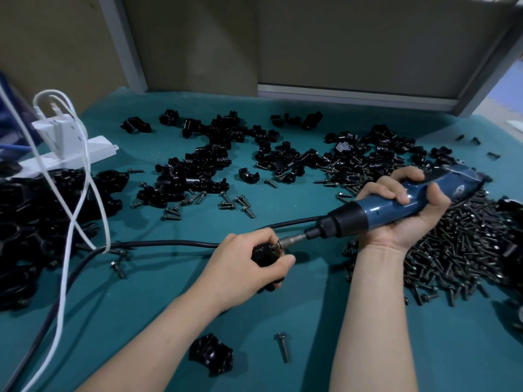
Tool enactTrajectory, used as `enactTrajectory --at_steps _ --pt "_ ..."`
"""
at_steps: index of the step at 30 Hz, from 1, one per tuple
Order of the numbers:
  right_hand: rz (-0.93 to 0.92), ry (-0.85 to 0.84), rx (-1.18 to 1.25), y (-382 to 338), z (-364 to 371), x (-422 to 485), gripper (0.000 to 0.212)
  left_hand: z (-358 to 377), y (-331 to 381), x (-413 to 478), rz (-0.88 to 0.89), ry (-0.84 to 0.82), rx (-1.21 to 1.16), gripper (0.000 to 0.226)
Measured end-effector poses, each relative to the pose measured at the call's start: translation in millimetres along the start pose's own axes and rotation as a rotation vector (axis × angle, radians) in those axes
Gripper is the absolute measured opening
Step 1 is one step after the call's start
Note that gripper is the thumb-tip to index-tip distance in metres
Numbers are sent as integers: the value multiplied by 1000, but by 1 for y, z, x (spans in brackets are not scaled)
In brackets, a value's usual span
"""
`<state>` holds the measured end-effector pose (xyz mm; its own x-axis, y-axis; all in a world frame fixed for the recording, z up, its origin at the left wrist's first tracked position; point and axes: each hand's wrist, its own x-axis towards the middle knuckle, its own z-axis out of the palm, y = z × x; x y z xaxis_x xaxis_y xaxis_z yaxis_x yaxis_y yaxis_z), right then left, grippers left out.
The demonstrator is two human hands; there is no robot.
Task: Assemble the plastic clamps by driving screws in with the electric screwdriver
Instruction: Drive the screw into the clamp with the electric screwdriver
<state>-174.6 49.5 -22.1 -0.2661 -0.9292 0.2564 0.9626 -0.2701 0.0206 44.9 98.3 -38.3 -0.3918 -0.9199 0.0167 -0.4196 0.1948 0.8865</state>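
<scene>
My left hand (243,264) grips a black plastic clamp (264,254) just above the green table. My right hand (407,210) holds the blue electric screwdriver (382,210) nearly level, pointing left. Its metal bit (291,240) meets the clamp's right face, where a screw head shows. A loose black clamp half (210,355) and a single screw (283,346) lie near the front edge between my forearms.
Loose clamp parts (215,154) lie scattered across the back of the green mat (169,292). A large heap of screws (464,250) is at right. More black clamps (42,222) are piled at left, by a white power strip (70,151), white cables and a black cord (158,244).
</scene>
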Motion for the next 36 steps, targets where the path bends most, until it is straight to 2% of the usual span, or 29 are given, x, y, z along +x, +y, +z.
enactTrajectory --at_steps 4,6,14,26,36 --pt "35 -96 41 2 6 0 36 0 1 1 -30 20 -39 20" --pt "42 -139 55 3 8 0 40 -1 2 1 -44 18 -95 20" --pt "87 -247 54 8 21 6 38 -6 3 3 -47 -26 -236 24" --pt "105 -194 54 9 18 5 40 -1 2 2 -65 16 -217 20" --pt "98 -176 53 8 16 3 39 2 2 3 -75 55 -177 26"
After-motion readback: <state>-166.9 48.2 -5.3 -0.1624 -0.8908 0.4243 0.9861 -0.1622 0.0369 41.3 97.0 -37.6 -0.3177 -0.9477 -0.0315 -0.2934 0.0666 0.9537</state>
